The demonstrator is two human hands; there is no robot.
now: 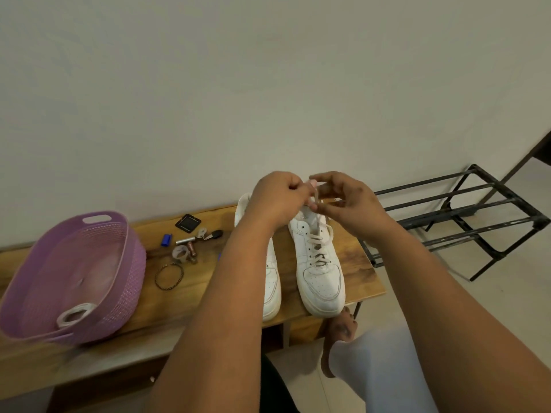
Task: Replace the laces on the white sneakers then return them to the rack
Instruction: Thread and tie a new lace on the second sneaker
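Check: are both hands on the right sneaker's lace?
Touching. The head view shows the left hand and right hand pinching the lace above the right sneaker.

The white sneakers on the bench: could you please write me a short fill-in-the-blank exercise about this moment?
1. Both hands, left hand and right hand, hold the lace above the ____ sneaker.
2. The basket on the bench is ____ in colour.
3. The metal rack holds ____ shoes.
4. The bangle lies between the basket and the ____.

Missing words: right; purple; no; sneakers
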